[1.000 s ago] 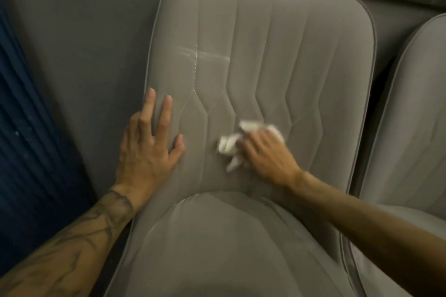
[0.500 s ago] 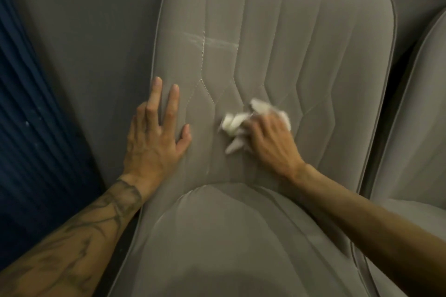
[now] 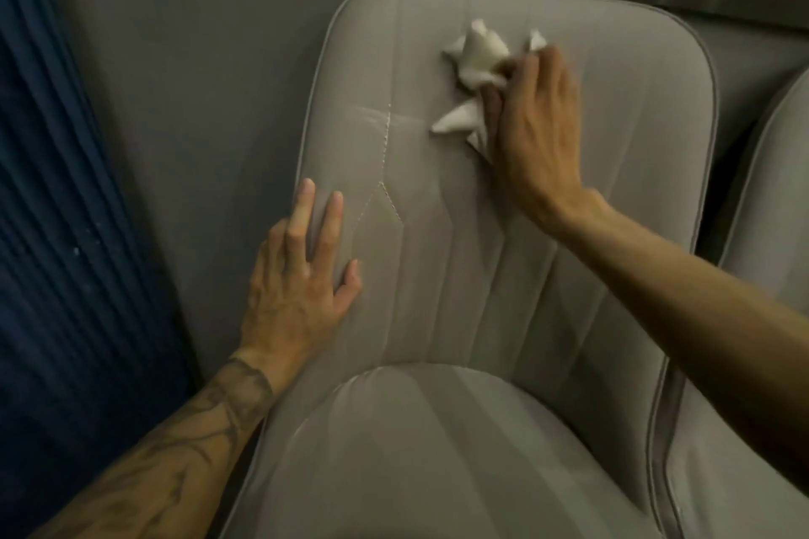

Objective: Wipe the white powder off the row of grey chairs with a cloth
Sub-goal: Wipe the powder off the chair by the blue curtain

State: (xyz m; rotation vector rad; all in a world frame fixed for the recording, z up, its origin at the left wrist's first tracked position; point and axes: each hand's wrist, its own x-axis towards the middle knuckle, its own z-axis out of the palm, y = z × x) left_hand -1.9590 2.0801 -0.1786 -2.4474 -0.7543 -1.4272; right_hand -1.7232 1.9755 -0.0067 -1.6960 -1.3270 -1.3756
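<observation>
Cloth [image 3: 475, 70] is a white wad under your right hand [image 3: 534, 131], fingers curled round it, pressed on the upper backrest [image 3: 613, 197] of the grey chair, just under the top edge. Left hand [image 3: 297, 280] lies flat, fingers straight, grasping nothing, braced on the backrest's lower left edge.

Risks as I read them:
- Powder streak [image 3: 372, 115] sits left of the cloth, above your left fingertips, across the pale stitch line [image 3: 385, 144]. The wad is bunched and the contact patch small, so a pass can skip the streak. Flatten the cloth first.
- Hard rubbing across that seam likely packs powder into the stitching rather than lifting it. Wipe along the seam.
- Loose tails stick out past your right fingers. They could flick dust onto clean fabric or toward the next chair [image 3: 770, 210] on your right-hand side.
- You push high and brace low. The chair could tilt back if the left hand slackens.

Surface: padded grey fabric, ribbed with chevron seams. Looks soft, so powder can hide in the grooves. Seat cushion [image 3: 437, 451] below both wrists looks clean, but the light is dim, can't be sure.

Room: dark. Blue pleated fabric [image 3: 65, 232] outside your left arm, a few white specks [image 3: 76, 252] on it. Grey panel [image 3: 197, 79] beyond your left fingertips, behind the chair.
</observation>
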